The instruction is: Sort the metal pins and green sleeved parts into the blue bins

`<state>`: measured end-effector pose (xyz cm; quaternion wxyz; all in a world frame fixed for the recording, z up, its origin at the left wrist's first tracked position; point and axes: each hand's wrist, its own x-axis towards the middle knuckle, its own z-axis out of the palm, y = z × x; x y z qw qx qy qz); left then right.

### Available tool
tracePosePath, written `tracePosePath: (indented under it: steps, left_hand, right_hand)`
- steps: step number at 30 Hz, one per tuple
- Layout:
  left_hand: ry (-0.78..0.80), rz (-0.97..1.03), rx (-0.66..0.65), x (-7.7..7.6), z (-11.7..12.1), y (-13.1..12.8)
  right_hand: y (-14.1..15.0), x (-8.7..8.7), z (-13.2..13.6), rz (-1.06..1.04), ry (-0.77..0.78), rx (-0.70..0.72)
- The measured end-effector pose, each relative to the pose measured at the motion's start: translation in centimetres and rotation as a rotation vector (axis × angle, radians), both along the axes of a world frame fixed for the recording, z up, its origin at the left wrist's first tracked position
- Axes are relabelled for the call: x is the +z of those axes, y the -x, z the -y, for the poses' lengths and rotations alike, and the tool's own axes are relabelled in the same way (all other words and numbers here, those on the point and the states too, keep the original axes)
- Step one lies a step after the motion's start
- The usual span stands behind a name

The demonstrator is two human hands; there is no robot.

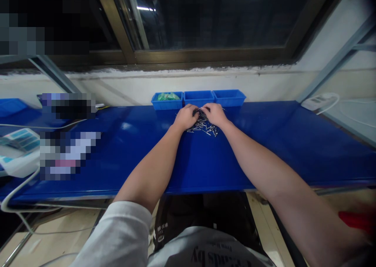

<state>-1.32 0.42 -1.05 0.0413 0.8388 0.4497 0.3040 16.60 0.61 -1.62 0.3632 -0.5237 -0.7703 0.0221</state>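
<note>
A loose pile of thin, shiny metal pins (202, 123) lies on the blue tabletop (211, 165), just in front of the bins. My left hand (187, 117) is curled around the pile's left side, its fingers closed over pins. From the right, my right hand (216, 114) curls in on the same pile, its thumb close to the left hand. The fingertips of both hands are partly hidden among the pins. Some pins stick out beyond the hands and a few lie nearer to me.
Behind the pile stand a blue bin (167, 103) with green plastic packaging, a middle blue bin (198, 98) and a right blue bin (229, 98). A white device (22, 153) with a cable sits at left. A white power strip (317, 101) lies at back right.
</note>
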Motion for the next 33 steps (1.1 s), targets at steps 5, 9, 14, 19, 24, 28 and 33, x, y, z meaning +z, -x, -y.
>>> tracePosePath:
  steps: [5,9,14,19,24,28,33]
  left_hand:
    - [-0.099,0.052,-0.034,0.30,0.17,-0.26]
    - [-0.092,0.024,-0.050,0.22,-0.02,-0.22]
    - [-0.082,-0.009,-0.023,0.14,-0.08,-0.19]
    - [-0.041,-0.058,0.035,0.34,0.09,-0.26]
    - [-0.036,-0.073,0.084,0.72,0.42,-0.34]
    - [-0.052,-0.078,0.077,0.79,0.43,-0.40]
    - [-0.063,-0.059,0.065,0.59,0.25,-0.37]
  right_hand:
    - [0.31,0.65,0.36,0.002,0.015,0.003]
    - [0.46,0.80,0.43,-0.008,0.006,0.021]
    - [0.55,0.80,0.53,-0.126,0.015,0.045]
    - [0.80,0.39,0.29,-0.341,0.018,0.126]
    - [0.82,0.46,-0.01,-0.546,0.100,0.211]
    - [0.52,0.93,0.15,-0.677,0.154,0.251]
    - [0.30,1.05,0.25,-0.724,0.161,0.186]
